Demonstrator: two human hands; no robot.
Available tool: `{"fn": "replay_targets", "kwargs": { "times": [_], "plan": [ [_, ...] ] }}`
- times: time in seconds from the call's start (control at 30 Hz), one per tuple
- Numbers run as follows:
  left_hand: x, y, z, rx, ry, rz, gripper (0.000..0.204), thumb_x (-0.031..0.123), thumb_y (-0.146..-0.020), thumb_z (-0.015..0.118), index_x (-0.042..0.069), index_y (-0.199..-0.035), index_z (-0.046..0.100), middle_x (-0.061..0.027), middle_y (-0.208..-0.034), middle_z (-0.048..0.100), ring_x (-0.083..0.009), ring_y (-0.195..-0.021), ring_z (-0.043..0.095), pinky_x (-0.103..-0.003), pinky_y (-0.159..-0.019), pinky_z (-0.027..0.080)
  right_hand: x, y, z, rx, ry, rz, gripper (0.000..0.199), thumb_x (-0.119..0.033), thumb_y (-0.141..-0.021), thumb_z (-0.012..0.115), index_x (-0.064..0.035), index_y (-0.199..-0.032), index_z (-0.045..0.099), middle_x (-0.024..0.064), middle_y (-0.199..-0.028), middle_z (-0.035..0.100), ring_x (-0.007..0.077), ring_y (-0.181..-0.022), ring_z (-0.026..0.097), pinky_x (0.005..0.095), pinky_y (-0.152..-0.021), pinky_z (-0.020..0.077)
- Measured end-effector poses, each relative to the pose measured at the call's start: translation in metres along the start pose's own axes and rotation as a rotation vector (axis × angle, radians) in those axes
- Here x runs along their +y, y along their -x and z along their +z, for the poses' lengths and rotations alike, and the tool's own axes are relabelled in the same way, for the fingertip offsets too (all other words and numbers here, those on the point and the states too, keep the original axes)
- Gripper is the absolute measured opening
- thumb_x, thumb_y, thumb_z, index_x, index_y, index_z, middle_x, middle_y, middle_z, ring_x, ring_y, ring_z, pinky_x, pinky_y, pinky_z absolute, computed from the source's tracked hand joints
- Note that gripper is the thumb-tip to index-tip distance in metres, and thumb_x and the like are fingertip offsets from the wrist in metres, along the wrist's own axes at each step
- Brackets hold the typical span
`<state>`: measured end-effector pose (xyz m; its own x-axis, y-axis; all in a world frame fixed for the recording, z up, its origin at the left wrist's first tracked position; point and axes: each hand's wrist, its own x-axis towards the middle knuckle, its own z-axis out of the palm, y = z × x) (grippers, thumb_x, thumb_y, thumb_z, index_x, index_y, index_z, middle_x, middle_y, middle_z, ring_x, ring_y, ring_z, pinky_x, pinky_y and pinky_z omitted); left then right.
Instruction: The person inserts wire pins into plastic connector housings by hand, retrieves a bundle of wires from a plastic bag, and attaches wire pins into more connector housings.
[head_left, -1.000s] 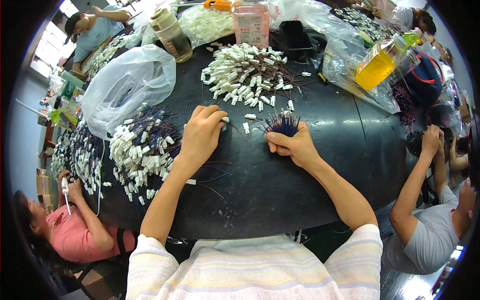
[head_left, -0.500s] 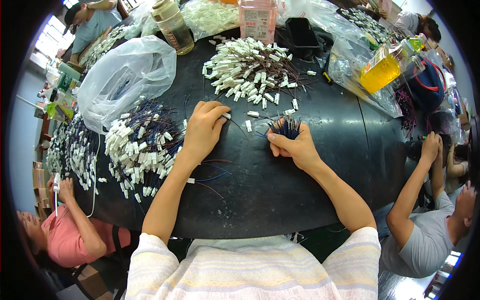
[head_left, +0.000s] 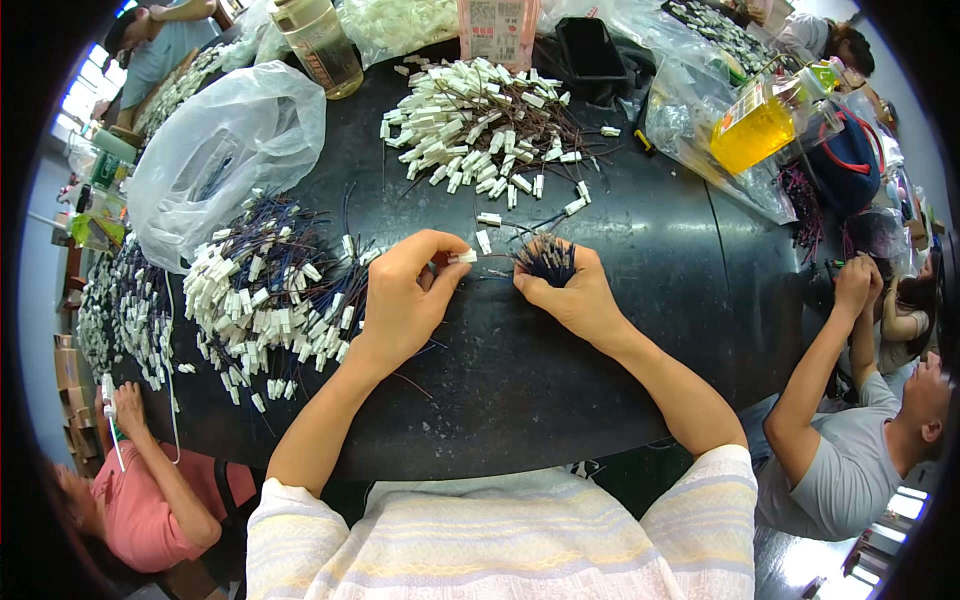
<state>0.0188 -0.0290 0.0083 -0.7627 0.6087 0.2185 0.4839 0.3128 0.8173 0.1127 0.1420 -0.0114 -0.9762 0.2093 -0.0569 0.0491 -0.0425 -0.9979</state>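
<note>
My left hand (head_left: 405, 300) pinches a small white plastic connector (head_left: 463, 257) between thumb and fingertips above the black table (head_left: 620, 250). My right hand (head_left: 570, 295) grips a bundle of dark blue wires (head_left: 545, 258), and one thin wire runs from it toward the connector. A few loose white connectors (head_left: 487, 228) lie just beyond my fingers. To my left lies a heap of finished connectors with blue wires (head_left: 270, 300). A pile of white connectors with dark wires (head_left: 470, 120) sits further back.
A clear plastic bag (head_left: 215, 150) lies at the left, a bottle (head_left: 320, 45) behind it. A yellow box (head_left: 750, 125) in plastic wrap is at back right. A person in grey (head_left: 850, 440) sits at the right, a person in pink (head_left: 140, 490) at lower left.
My two hands have drawn closer together, and the left fingers now pinch a white connector right at the wire end held out by the right hand.
</note>
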Motion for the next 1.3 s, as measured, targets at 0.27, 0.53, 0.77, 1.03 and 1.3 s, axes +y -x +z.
{"fn": "replay_targets", "kwargs": {
  "times": [0.27,0.53,0.77,1.03,1.3],
  "plan": [
    [-0.008,0.004,0.007,-0.061,0.386,-0.096,0.015,-0.005,-0.074,0.063,-0.002,-0.088,0.06,-0.0042,-0.077,0.06,-0.0085,-0.071,0.058,-0.021,-0.066,0.047,0.002,0.0,0.001,0.003,0.057,-0.044,0.009,-0.002,-0.074,0.06,0.0008,-0.082,0.057,-0.0031,-0.069,0.055,0.0028,-0.065,0.046,0.0212,-0.058,0.0396],
    [-0.006,0.003,0.005,-0.027,0.48,-0.144,0.015,-0.007,-0.076,0.061,-0.003,-0.09,0.06,-0.0048,-0.087,0.061,-0.0086,-0.078,0.057,-0.021,-0.071,0.045,0.005,-0.001,-0.001,-0.01,0.141,-0.066,0.006,-0.003,-0.076,0.06,-0.0005,-0.08,0.057,-0.0034,-0.069,0.054,0.0031,-0.065,0.046,0.0205,-0.059,0.0395],
    [-0.01,0.007,0.013,-0.086,0.485,-0.097,0.016,-0.007,-0.076,0.062,-0.003,-0.091,0.06,-0.0067,-0.091,0.061,-0.0101,-0.082,0.057,-0.021,-0.075,0.045,0.0,0.001,0.001,0.039,-0.059,0.005,0.005,-0.002,-0.077,0.061,-0.001,-0.081,0.058,-0.0041,-0.073,0.056,0.0025,-0.069,0.049,0.0189,-0.063,0.0404],
    [-0.009,0.008,0.013,-0.072,0.564,-0.139,0.018,-0.009,-0.076,0.061,-0.005,-0.093,0.06,-0.0089,-0.093,0.061,-0.0116,-0.086,0.058,-0.022,-0.077,0.046,0.005,0.0,-0.002,0.018,0.032,-0.009,0.006,-0.003,-0.075,0.062,-0.0009,-0.08,0.059,-0.0034,-0.074,0.058,0.0026,-0.069,0.05,0.0192,-0.063,0.0416],
    [-0.009,0.007,0.014,-0.096,0.488,-0.046,0.017,-0.01,-0.077,0.057,-0.005,-0.093,0.061,-0.0088,-0.092,0.062,-0.0123,-0.086,0.058,-0.022,-0.076,0.046,0.004,0.0,-0.001,0.027,0.113,-0.024,0.008,-0.004,-0.073,0.061,-0.0001,-0.078,0.056,-0.0034,-0.066,0.053,0.0022,-0.062,0.045,0.0212,-0.055,0.0394]
  ]
}}
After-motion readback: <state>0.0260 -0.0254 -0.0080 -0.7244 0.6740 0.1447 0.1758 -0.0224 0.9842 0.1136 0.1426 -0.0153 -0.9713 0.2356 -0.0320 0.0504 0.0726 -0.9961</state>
